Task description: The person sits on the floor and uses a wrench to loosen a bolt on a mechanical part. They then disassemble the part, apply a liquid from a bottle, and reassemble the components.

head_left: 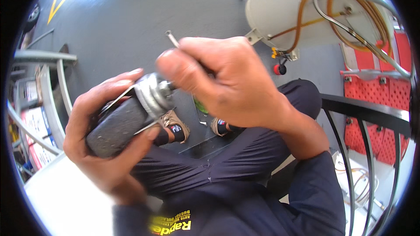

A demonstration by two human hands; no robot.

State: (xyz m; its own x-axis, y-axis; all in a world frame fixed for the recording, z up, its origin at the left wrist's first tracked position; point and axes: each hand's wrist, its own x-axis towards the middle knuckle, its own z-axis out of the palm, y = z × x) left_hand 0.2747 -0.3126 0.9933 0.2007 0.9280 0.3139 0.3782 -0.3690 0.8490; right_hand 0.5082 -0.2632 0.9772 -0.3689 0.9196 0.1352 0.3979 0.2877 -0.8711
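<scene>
My left hand [94,122] is wrapped around a dark grey, scuffed cylinder [114,130], holding it tilted above my lap. Silvery metal rings [153,96] cap its upper right end, and thin metal strips run down from them along its sides. What kind of part it is cannot be told. Closed in a pinch, my right hand [223,72] is right at the metal end of the cylinder. From behind its fingers sticks out a slim metal rod [173,39] with a small looped tip; the rest of it is hidden by the hand.
Below, between my shoes, lie a green object [200,105] and a thin metal piece [203,123]. A big pale wheeled tank [280,13] with coiled amber hoses stands at the far right. Black railing [367,109] and red perforated panels [372,91] are to the right, grey metal framing [46,56] to the left.
</scene>
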